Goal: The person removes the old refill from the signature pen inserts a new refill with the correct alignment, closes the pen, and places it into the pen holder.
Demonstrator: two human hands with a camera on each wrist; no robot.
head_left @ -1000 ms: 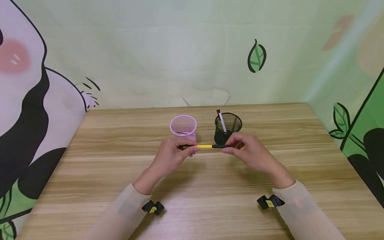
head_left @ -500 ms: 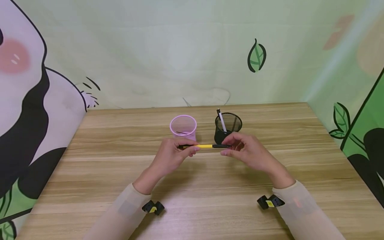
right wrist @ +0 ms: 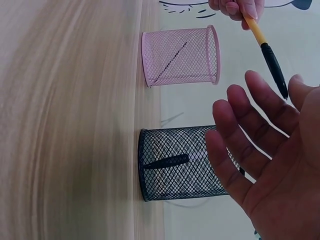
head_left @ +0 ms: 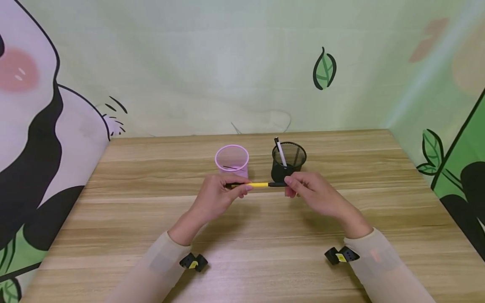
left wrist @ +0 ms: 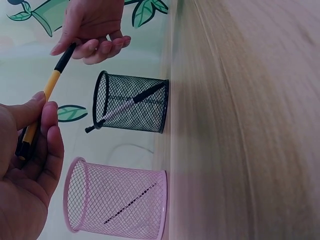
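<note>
My left hand (head_left: 217, 193) pinches a yellow and black pen (head_left: 259, 184) between thumb and fingers, holding it level above the table. The pen's black tip end points towards my right hand (head_left: 316, 191). In the right wrist view that hand's fingers are spread and loosely bent, with the tip of the pen (right wrist: 272, 65) between thumb and index finger; no firm grip shows. Behind the hands stand a pink mesh pen holder (head_left: 240, 172) with a thin dark rod inside, and a black mesh pen holder (head_left: 280, 173) with a white and black pen (head_left: 281, 152) leaning in it.
Everything is over a wood-grain table (head_left: 242, 248). Its back edge meets a pale green wall cloth (head_left: 189, 75) printed with leaves and a panda. A small black camera sits at each sleeve cuff.
The right thumb has risen over the pen's tip end and its other fingers have dropped below it. The left hand and the pen have stayed in place.
</note>
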